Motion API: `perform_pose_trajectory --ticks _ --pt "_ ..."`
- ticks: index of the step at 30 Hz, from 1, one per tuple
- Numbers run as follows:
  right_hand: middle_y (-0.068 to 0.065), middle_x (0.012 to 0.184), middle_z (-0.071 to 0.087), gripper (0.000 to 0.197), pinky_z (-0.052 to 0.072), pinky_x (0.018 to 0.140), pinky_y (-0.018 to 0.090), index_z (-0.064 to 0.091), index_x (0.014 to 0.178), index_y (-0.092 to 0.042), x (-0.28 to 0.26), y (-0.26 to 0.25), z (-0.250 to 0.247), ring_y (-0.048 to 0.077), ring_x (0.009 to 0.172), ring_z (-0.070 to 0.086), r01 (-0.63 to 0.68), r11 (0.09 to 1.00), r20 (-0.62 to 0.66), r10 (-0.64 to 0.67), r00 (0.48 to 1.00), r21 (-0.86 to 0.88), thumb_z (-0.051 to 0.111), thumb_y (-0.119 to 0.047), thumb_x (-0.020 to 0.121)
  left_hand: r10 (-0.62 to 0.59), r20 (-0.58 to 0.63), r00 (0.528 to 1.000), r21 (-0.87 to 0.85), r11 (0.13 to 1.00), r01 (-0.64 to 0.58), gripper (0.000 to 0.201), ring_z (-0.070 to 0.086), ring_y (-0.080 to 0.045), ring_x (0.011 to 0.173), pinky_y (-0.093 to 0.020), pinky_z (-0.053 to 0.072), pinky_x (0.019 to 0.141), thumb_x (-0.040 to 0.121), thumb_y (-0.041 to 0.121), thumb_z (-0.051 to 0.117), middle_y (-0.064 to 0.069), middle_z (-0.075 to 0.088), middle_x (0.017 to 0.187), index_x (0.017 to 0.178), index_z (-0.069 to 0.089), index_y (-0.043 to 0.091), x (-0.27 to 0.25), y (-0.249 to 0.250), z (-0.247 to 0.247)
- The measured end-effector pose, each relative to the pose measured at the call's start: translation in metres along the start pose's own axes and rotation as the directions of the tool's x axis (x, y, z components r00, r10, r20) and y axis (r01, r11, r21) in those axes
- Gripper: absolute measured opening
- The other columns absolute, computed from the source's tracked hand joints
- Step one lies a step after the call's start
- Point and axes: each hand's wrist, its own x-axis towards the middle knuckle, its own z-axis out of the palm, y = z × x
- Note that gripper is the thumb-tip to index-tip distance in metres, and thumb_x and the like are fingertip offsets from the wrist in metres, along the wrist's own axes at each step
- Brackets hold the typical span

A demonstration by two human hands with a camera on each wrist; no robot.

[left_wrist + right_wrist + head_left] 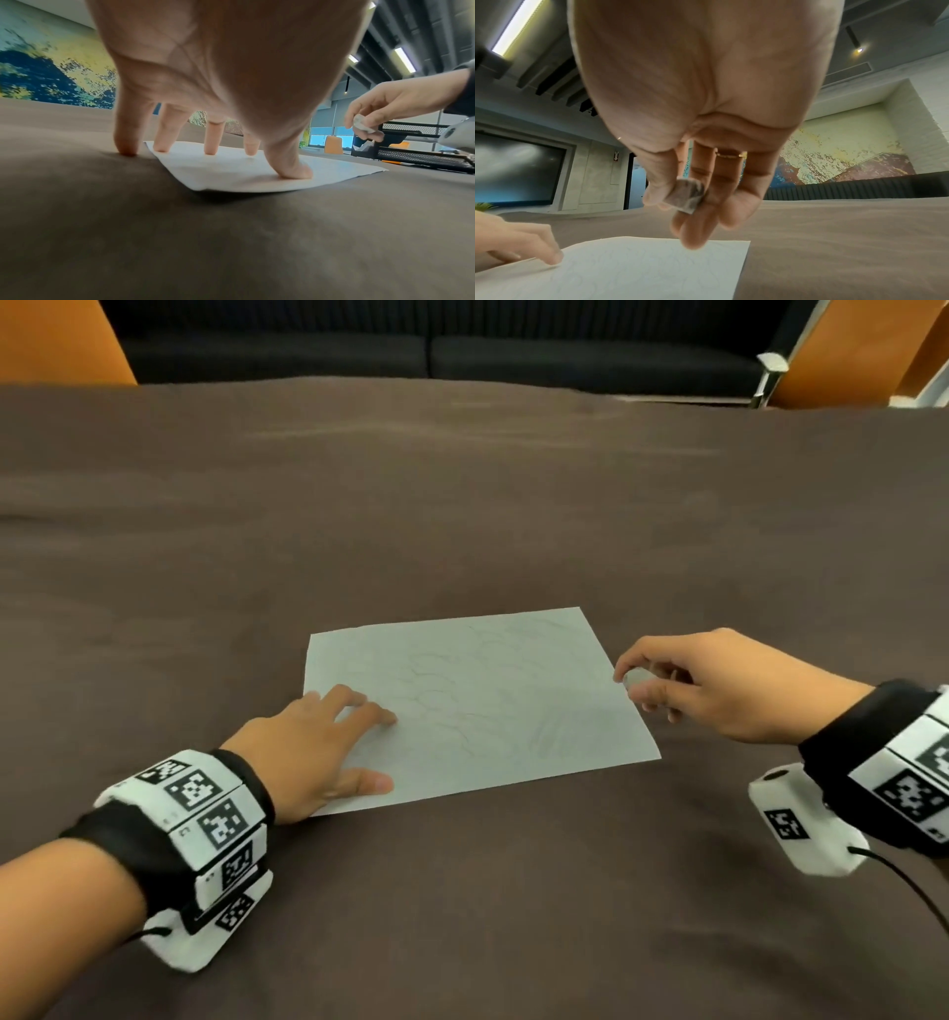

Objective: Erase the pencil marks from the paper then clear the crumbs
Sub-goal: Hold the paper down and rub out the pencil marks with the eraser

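Note:
A white sheet of paper [493, 706] with faint pencil scribbles lies on the brown cloth-covered table [462, 505]. My left hand [328, 737] presses its near-left corner flat with spread, straight fingers [210, 142]; the little finger lands on the cloth beside the paper [231, 168]. My right hand [667, 680] hovers just above the sheet's right edge and pinches a small worn white eraser [637, 679] between thumb and fingertips. The right wrist view shows the eraser [686, 195] lifted off the paper [634, 272].
The brown cloth [205, 243] stretches wide around the sheet. A dark sofa [462, 346] and orange chairs [61, 341] stand past the table's far edge. A black mesh desk tray [421, 148] sits further right on the table.

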Motion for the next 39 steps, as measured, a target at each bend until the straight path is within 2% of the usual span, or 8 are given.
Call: perform_pose_trajectory --ticks 9,15,22,25,28,32,35,39 --pt "-0.027 0.084 0.063 0.025 0.042 0.071 0.012 0.064 0.124 -0.044 0.004 -0.007 0.019 -0.007 0.077 0.061 0.004 0.997 0.005 -0.005 1.000 0.077 0.052 -0.035 0.105 0.023 0.090 0.996 0.089 0.996 -0.031 0.070 0.024 -0.019 0.141 -0.039 0.047 0.099 0.088 0.075 0.029 0.014 0.005 0.154 0.144 -0.012 0.062 -0.015 -0.004 -0.001" --pt "-0.014 0.081 0.068 0.011 0.041 0.065 0.016 0.069 0.109 -0.036 0.001 -0.016 0.028 0.000 0.076 0.062 0.004 0.998 -0.042 -0.002 0.999 0.061 0.064 -0.033 0.099 0.004 0.124 0.992 0.120 0.993 -0.019 0.070 0.030 -0.015 0.135 -0.034 0.047 0.096 0.087 0.076 0.029 0.015 0.004 0.154 0.144 -0.011 0.063 -0.045 -0.010 0.004" --pt "-0.024 0.070 0.065 0.012 0.040 0.058 0.011 0.070 0.100 -0.040 -0.032 -0.026 0.030 -0.008 0.071 0.058 0.018 0.987 -0.053 -0.010 0.999 0.158 0.061 -0.047 0.095 0.005 0.194 0.981 0.098 0.995 -0.025 0.080 0.032 -0.010 0.132 -0.028 0.045 0.098 0.050 0.087 0.000 0.020 0.001 0.152 0.127 -0.020 0.073 -0.092 -0.008 0.013" --pt "-0.039 0.072 0.060 0.013 0.041 0.060 0.011 0.070 0.100 -0.041 -0.045 -0.028 0.039 -0.009 0.072 0.057 0.039 0.989 0.016 -0.042 0.999 0.145 0.059 -0.049 0.095 -0.031 0.182 0.983 0.028 0.999 0.027 0.076 0.035 -0.006 0.129 -0.024 0.041 0.099 0.054 0.092 -0.002 0.023 0.001 0.150 0.128 -0.013 0.076 -0.112 -0.008 0.016" --pt "-0.028 0.075 0.065 0.016 0.044 0.062 0.012 0.072 0.100 -0.040 -0.052 -0.026 0.044 -0.003 0.067 0.057 0.030 0.985 0.055 -0.040 0.998 0.169 0.060 -0.050 0.096 -0.017 0.116 0.993 0.051 0.999 0.011 0.098 0.037 -0.002 0.128 -0.024 0.036 0.100 0.049 0.096 -0.015 0.025 0.011 0.148 0.134 0.027 0.071 -0.116 -0.005 0.008" --pt "-0.025 0.082 0.067 0.019 0.045 0.069 0.016 0.072 0.104 -0.038 -0.045 -0.032 0.045 -0.002 0.078 0.060 0.012 0.985 0.079 -0.026 0.997 0.172 0.058 -0.049 0.098 0.110 -0.104 0.988 0.061 0.993 -0.104 0.084 0.038 -0.007 0.131 -0.030 0.038 0.101 0.070 0.093 0.005 0.020 0.023 0.149 0.121 0.055 0.049 -0.083 0.036 -0.014" --pt "-0.013 0.089 0.069 0.019 0.050 0.077 0.028 0.071 0.101 -0.036 -0.033 -0.039 0.046 0.007 0.084 0.063 0.001 0.986 0.043 -0.009 0.999 0.164 0.056 -0.048 0.100 0.200 -0.106 0.974 0.006 0.980 -0.200 0.064 0.025 -0.015 0.143 -0.038 0.035 0.108 0.087 0.076 0.037 0.013 0.018 0.158 0.141 0.039 0.042 -0.043 0.088 -0.018" --pt "-0.010 0.084 0.067 0.018 0.048 0.071 0.026 0.068 0.099 -0.033 -0.032 -0.046 0.048 0.009 0.079 0.061 0.015 0.984 -0.022 -0.011 1.000 0.175 0.057 -0.047 0.100 0.198 0.082 0.977 0.019 0.980 -0.200 0.104 -0.002 -0.033 0.151 -0.053 0.019 0.118 0.078 0.084 0.046 0.006 -0.010 0.165 0.157 0.003 0.030 -0.012 0.119 -0.003"
